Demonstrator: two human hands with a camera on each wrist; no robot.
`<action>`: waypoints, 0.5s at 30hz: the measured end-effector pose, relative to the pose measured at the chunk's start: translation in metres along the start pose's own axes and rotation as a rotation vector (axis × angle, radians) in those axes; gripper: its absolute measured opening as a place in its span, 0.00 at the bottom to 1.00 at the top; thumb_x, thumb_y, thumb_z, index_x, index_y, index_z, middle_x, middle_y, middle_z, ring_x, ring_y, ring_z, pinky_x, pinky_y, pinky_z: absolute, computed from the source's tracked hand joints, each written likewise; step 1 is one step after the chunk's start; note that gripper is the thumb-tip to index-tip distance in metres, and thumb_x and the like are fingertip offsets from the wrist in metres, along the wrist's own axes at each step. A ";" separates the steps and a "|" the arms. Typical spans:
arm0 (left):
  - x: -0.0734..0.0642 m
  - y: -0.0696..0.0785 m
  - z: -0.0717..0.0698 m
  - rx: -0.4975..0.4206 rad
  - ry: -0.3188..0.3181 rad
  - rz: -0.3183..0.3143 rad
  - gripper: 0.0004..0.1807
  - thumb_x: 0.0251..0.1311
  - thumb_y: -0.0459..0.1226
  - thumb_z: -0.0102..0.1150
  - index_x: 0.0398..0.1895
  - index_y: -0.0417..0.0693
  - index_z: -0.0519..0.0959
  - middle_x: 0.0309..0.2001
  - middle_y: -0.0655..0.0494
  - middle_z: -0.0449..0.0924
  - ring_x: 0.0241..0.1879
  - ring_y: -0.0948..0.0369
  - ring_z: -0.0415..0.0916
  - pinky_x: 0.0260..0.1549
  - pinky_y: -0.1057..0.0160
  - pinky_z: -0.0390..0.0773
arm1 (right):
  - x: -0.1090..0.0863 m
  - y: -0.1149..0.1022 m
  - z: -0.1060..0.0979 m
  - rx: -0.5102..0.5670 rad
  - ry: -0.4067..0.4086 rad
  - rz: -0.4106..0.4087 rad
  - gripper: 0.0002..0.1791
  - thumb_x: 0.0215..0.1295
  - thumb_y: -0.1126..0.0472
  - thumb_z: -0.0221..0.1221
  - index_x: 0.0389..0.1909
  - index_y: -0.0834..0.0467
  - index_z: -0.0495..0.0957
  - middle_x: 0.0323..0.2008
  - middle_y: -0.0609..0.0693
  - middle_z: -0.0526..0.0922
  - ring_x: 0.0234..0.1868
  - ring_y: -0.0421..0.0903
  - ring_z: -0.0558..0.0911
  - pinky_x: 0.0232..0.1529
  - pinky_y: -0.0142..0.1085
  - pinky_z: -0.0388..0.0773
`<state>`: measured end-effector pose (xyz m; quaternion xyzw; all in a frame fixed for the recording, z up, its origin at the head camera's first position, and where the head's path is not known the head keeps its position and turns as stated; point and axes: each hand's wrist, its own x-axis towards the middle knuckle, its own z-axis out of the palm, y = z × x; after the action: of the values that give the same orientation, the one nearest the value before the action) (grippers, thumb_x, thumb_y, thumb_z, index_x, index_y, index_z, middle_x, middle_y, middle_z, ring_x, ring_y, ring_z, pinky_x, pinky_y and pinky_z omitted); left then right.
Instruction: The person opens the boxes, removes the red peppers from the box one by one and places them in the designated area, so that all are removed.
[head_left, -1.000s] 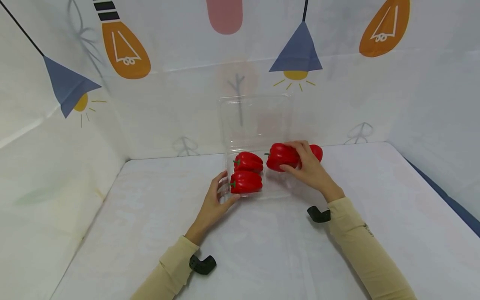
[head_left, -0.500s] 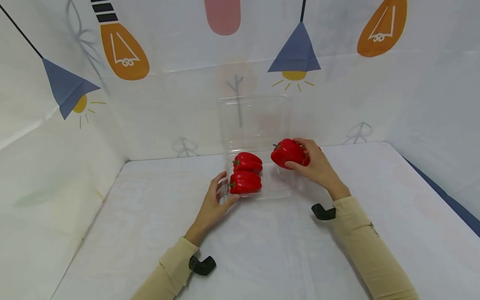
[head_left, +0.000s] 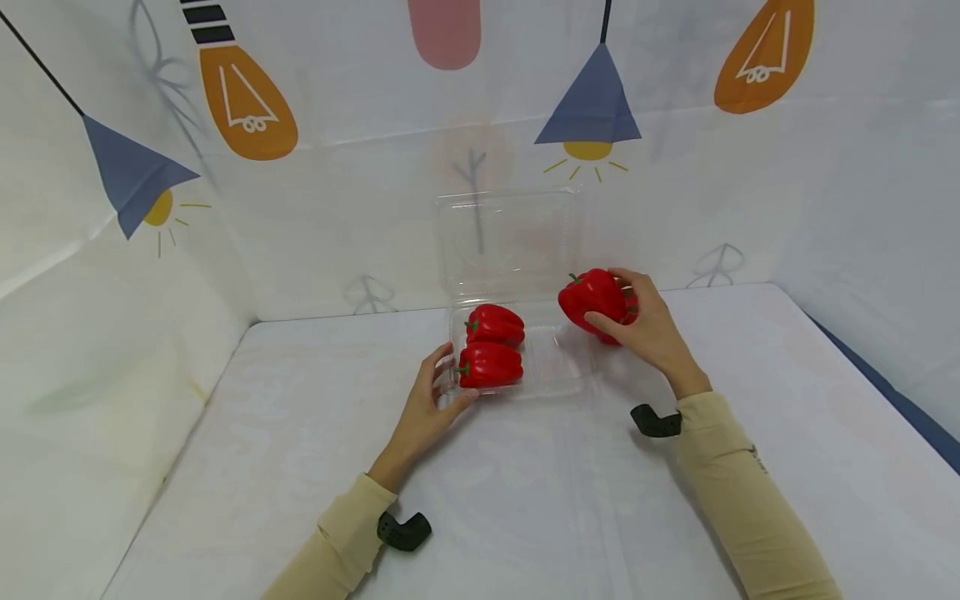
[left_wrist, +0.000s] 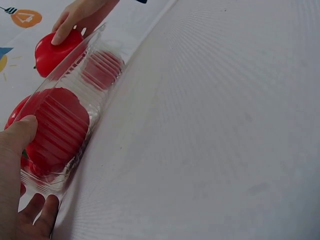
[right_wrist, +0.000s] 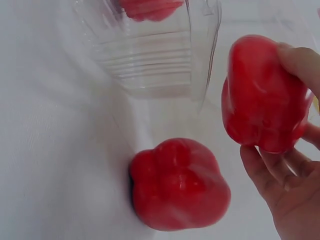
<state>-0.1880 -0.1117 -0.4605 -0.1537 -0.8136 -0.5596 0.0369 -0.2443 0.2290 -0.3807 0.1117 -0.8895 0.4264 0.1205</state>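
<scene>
My right hand [head_left: 654, 332] grips a red bell pepper [head_left: 588, 300] raised at the right end of a clear plastic clamshell box [head_left: 557, 360]. In the right wrist view, thumb and fingers span this pepper [right_wrist: 265, 95]. Below it another red bell pepper [right_wrist: 180, 186] lies on the table, just outside the box; in the head view it is mostly hidden. Two more bell peppers, a back one [head_left: 497, 323] and a front one [head_left: 491, 365], lie side by side in the box's left half. My left hand [head_left: 422, 414] holds the box's left end, thumb at the front wall.
The box's clear lid [head_left: 512, 242] stands upright at the back, against the printed curtain [head_left: 337, 208]. A white cloth covers the table [head_left: 517, 508]. A black wrist device [head_left: 405, 532] sits at the left sleeve, another device [head_left: 656, 421] at the right.
My right hand has carried its bell pepper rightward and slightly up, from over the box's right half toward its right end. The left hand and box have stayed still.
</scene>
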 end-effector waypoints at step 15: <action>0.000 0.000 0.000 0.008 0.000 0.015 0.45 0.54 0.45 0.66 0.72 0.53 0.52 0.70 0.51 0.57 0.68 0.52 0.60 0.61 0.47 0.71 | -0.001 0.000 -0.011 -0.002 0.013 0.084 0.41 0.59 0.47 0.62 0.69 0.53 0.54 0.60 0.57 0.65 0.56 0.55 0.68 0.51 0.50 0.75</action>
<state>-0.1879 -0.1121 -0.4604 -0.1595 -0.8146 -0.5561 0.0418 -0.2420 0.2383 -0.3745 0.0712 -0.8931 0.4309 0.1081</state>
